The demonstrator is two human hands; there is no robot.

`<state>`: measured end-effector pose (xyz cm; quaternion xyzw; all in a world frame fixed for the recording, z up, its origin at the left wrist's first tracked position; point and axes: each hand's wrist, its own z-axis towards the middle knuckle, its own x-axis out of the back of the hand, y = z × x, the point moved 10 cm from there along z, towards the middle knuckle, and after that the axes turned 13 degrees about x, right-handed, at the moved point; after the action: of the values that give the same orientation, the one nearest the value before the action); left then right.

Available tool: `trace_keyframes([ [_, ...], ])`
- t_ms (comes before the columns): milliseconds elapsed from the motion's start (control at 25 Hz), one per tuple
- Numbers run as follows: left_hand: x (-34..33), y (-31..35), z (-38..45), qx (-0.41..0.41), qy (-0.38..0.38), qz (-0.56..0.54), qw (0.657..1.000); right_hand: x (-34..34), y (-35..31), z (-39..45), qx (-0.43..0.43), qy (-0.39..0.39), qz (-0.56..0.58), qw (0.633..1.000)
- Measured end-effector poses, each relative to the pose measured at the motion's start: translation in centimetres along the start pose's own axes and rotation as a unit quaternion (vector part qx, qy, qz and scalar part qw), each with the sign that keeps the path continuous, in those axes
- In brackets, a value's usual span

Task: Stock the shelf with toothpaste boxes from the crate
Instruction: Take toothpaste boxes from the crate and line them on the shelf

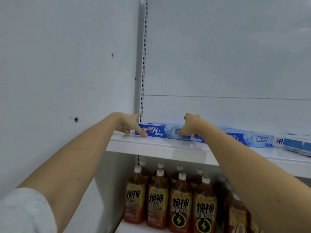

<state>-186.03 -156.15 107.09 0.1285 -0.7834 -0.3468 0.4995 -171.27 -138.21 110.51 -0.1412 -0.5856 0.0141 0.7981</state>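
Toothpaste box flat at left end of shelf, long side along front edge. Left hand spread, fingertip on near-left corner; right hand spread, fingertips on right end. Step in hand: squaring box. Next, likely: release, fetch another; crate unseen.

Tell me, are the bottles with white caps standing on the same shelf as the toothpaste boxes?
No, the bottles stand on the level below the shelf that carries the toothpaste boxes.
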Motion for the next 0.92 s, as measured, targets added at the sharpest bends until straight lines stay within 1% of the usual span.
trace_keyframes([
  [80,-0.3,1.3,2.5,0.006,-0.031,0.026,0.999,-0.3,0.1,1.9,-0.016,-0.055,-0.037,0.998],
  [160,-0.6,2.7,4.6,0.016,-0.053,0.049,0.997,-0.4,0.1,3.3,-0.028,-0.101,-0.047,0.993],
  [280,-0.6,4.2,7.0,0.036,-0.062,0.082,0.994,-1.0,0.6,6.3,-0.039,-0.134,0.0,0.99],
  [440,-0.8,6.4,9.0,0.033,-0.048,0.143,0.988,-2.2,2.4,9.8,-0.061,-0.194,-0.049,0.978],
  [520,-1.4,6.4,9.6,0.044,-0.066,0.169,0.983,-2.5,3.4,10.9,-0.06,-0.202,-0.047,0.977],
  [560,-1.6,6.2,9.8,0.047,-0.078,0.156,0.984,-2.5,3.7,11.3,-0.053,-0.195,-0.043,0.978],
  [640,-1.3,5.8,10.4,0.041,-0.096,0.062,0.993,-2.9,4.4,11.7,-0.047,-0.191,-0.009,0.98],
  [720,-0.5,5.4,10.9,0.031,-0.102,-0.068,0.992,-3.8,5.3,11.6,-0.076,-0.186,0.086,0.976],
  [760,0.4,4.8,11.4,0.042,-0.079,-0.12,0.989,-4.2,5.5,11.5,-0.087,-0.177,0.133,0.971],
  [840,1.4,4.4,12.2,0.055,-0.038,-0.171,0.983,-3.7,5.7,11.7,-0.103,-0.13,0.188,0.968],
  [880,1.3,4.5,12.5,0.06,-0.035,-0.18,0.981,-3.0,5.8,11.9,-0.097,-0.099,0.194,0.971],
  [920,0.9,4.6,12.4,0.061,-0.036,-0.181,0.981,-2.3,5.5,12.1,-0.08,-0.071,0.172,0.979],
])
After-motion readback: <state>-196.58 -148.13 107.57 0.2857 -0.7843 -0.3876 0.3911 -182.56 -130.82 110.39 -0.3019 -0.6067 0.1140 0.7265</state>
